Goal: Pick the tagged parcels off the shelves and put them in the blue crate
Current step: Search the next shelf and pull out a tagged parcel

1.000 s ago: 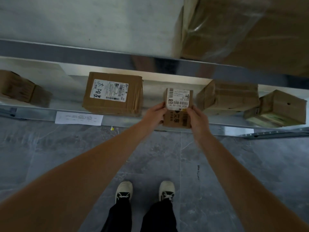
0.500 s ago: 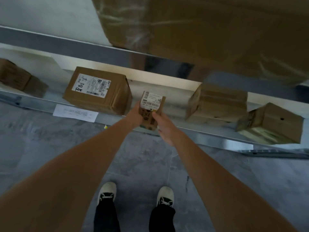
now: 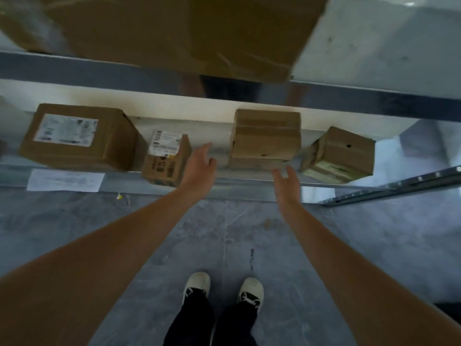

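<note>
Taped cardboard box point(image 3: 266, 137), low shelf point(image 3: 224, 182): lies between and beyond both empty, spread hands; right hand point(image 3: 287, 182) nearer than left hand point(image 3: 199, 168).

A grey stone-look tiled floor point(image 3: 374, 245) with pale veining and thin grout lines fills the lower part of the view. Above it runs a low, shiny metal shelf point(image 3: 249, 182), its front edge reflecting light. A white paper sheet point(image 3: 65, 180) is fixed to that edge at the left. A perforated grey metal rail point(image 3: 399, 187), possibly a loose upright, slants at the right. Behind, a pale grey wall point(image 3: 386, 46) shows 2 or so dark marks.
</note>
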A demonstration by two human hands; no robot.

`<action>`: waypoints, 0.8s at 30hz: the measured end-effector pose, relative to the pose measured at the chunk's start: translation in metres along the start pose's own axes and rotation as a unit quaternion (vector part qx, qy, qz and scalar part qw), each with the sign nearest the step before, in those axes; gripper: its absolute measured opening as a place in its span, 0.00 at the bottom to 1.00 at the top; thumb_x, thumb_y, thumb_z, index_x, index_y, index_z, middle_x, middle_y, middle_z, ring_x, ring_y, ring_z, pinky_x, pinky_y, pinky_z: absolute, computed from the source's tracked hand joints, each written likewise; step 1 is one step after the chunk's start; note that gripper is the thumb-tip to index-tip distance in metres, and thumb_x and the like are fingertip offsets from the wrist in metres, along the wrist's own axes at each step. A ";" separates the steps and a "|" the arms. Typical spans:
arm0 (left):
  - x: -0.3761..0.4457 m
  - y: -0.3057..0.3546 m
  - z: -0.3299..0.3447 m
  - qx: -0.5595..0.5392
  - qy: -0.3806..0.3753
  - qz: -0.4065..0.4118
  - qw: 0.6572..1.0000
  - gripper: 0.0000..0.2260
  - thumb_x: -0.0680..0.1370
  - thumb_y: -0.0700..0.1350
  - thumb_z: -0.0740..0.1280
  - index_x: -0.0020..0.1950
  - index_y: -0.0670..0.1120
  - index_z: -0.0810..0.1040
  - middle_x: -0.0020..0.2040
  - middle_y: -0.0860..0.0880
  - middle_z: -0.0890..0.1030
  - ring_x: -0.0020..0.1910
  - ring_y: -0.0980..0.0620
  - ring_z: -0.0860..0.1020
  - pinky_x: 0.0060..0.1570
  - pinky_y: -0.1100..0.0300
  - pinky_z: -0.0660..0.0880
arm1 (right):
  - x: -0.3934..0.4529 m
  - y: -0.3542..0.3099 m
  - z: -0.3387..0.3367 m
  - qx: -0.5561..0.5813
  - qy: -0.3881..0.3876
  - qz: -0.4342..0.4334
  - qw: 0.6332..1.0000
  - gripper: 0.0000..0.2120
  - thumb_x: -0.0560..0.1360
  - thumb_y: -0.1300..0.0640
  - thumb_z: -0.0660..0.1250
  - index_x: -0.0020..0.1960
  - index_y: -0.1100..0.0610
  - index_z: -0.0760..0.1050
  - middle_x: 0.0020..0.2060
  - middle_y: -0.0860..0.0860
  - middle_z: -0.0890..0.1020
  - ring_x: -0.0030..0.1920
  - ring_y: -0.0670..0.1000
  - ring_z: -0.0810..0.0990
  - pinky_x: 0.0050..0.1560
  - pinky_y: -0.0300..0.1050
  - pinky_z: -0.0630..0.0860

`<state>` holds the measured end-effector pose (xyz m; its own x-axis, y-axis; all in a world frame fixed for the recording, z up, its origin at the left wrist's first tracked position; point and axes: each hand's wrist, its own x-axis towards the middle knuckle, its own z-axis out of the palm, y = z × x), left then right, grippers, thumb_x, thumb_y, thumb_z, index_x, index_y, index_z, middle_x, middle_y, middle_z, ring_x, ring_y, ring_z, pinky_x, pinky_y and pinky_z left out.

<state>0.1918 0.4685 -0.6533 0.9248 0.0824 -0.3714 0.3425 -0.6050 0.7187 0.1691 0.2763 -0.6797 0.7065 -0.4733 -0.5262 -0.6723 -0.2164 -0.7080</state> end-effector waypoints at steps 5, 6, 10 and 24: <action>0.026 0.027 0.043 -0.122 -0.056 -0.138 0.981 0.25 0.83 0.47 0.55 0.79 0.49 0.52 0.73 0.48 0.67 0.65 0.50 0.71 0.55 0.66 0.68 | 0.045 0.007 -0.034 0.067 0.011 -0.035 0.997 0.31 0.79 0.48 0.62 0.78 0.52 0.55 0.77 0.51 0.61 0.75 0.53 0.61 0.74 0.54 0.61; 0.032 0.029 0.050 -0.129 -0.058 -0.146 0.979 0.25 0.83 0.47 0.54 0.80 0.49 0.50 0.67 0.51 0.71 0.59 0.54 0.74 0.50 0.72 0.70 | 0.056 0.005 -0.038 0.086 0.002 -0.035 0.996 0.30 0.79 0.47 0.62 0.78 0.52 0.56 0.76 0.52 0.63 0.74 0.55 0.64 0.73 0.57 0.63; 0.049 0.039 0.070 -0.139 -0.043 -0.180 0.973 0.26 0.82 0.40 0.56 0.79 0.43 0.52 0.69 0.46 0.69 0.53 0.56 0.72 0.48 0.72 0.71 | 0.093 -0.002 -0.050 0.084 -0.061 -0.015 0.994 0.32 0.80 0.44 0.59 0.79 0.52 0.53 0.77 0.51 0.58 0.76 0.54 0.59 0.73 0.52 0.57; 0.017 0.078 0.065 -0.375 0.049 -0.204 0.903 0.21 0.79 0.39 0.56 0.72 0.50 0.67 0.58 0.53 0.77 0.60 0.52 0.75 0.66 0.51 0.67 | 0.077 -0.008 -0.114 0.178 -0.169 0.017 0.969 0.25 0.78 0.37 0.57 0.69 0.48 0.68 0.67 0.48 0.74 0.66 0.52 0.72 0.62 0.52 0.66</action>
<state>0.2236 0.3706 -0.6417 0.6943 0.2695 -0.6674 0.6397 0.1941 0.7438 0.2041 0.1443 -0.6612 0.7579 -0.1548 -0.6337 -0.6201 0.1304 -0.7736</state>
